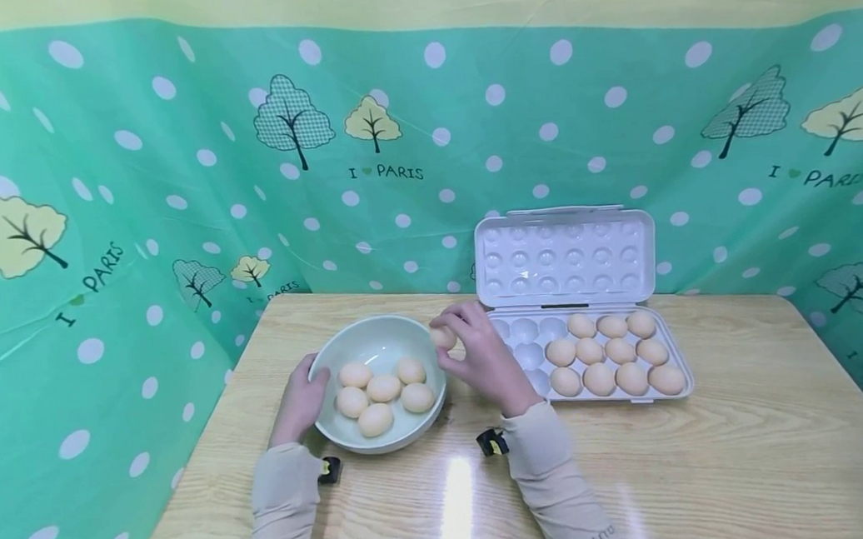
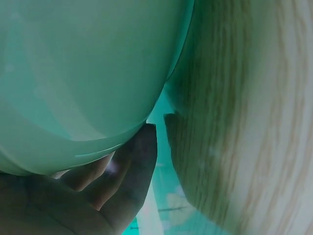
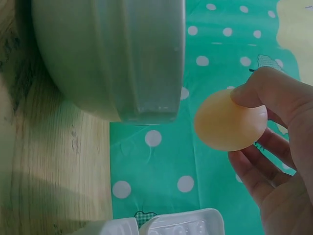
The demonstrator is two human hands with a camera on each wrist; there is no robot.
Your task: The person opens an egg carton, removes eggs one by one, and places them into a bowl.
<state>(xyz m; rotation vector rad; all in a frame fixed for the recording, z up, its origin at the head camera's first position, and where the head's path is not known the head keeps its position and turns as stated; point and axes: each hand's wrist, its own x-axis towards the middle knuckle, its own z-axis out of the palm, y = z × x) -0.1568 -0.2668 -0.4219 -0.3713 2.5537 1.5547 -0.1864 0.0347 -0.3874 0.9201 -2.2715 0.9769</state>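
In the head view, a pale green bowl [image 1: 383,440] with several light-brown eggs [image 1: 384,388] inside stands on the wooden table. My left hand [image 1: 303,398] holds its left rim, and in the left wrist view the fingers [image 2: 137,171] lie along the bowl's outer side [image 2: 88,63]. A single egg [image 3: 227,122] is pinched between the thumb and fingers of my right hand [image 1: 485,356], just off the bowl's right rim. Close by that hand sits an open egg carton [image 1: 674,361]; eggs [image 1: 599,380] fill its right-hand cups, while cups [image 1: 529,355] at its left hold none.
The carton's raised lid [image 1: 566,256] stands at the table's back edge, near a green dotted curtain [image 1: 422,136] that rises behind and along the left. Wooden tabletop [image 1: 731,466] stretches to the right and front.
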